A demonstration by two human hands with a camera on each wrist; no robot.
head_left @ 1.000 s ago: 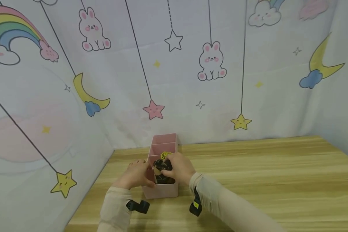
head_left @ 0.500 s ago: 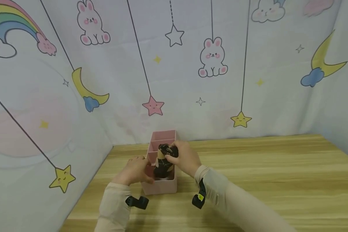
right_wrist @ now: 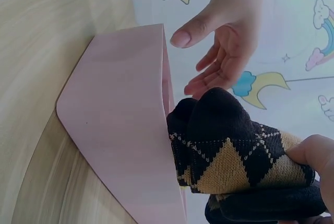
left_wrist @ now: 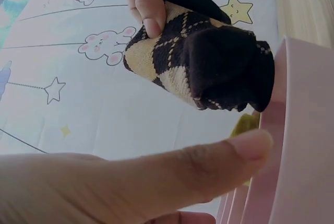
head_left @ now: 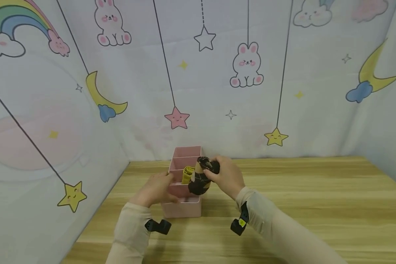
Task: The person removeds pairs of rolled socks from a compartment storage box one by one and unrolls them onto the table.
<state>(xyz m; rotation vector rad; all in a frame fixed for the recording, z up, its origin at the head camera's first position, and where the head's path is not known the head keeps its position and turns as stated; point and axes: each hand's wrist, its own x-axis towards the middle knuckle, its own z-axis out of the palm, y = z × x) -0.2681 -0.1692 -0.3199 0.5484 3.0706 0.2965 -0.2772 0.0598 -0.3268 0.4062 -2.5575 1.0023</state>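
A folded pair of black and tan argyle socks [head_left: 200, 182] hangs over the right side of a pink divided box [head_left: 181, 211]. My right hand [head_left: 229, 176] pinches the socks by their upper end, thumb on the knit; the right wrist view shows the argyle socks [right_wrist: 235, 156] close to the box wall. At the box's left side is my left hand [head_left: 153, 189], thumb apart from loosely bent fingers, holding nothing. Its thumb [left_wrist: 219, 169] lies near the box rim in the left wrist view; whether it touches is unclear. A rolled yellow cloth item [head_left: 187, 175] stands in a middle compartment.
The box stands toward the left of a wood-grain table [head_left: 283, 205], its far end near a printed fabric backdrop [head_left: 204, 88]. Another fabric wall [head_left: 36, 121] rises on the left. Thin dividers split the box into several compartments.
My right hand has lifted the argyle socks out of the box's front compartment and moved them up and right. The yellow item now shows more fully. My left hand stays at the box's left side.
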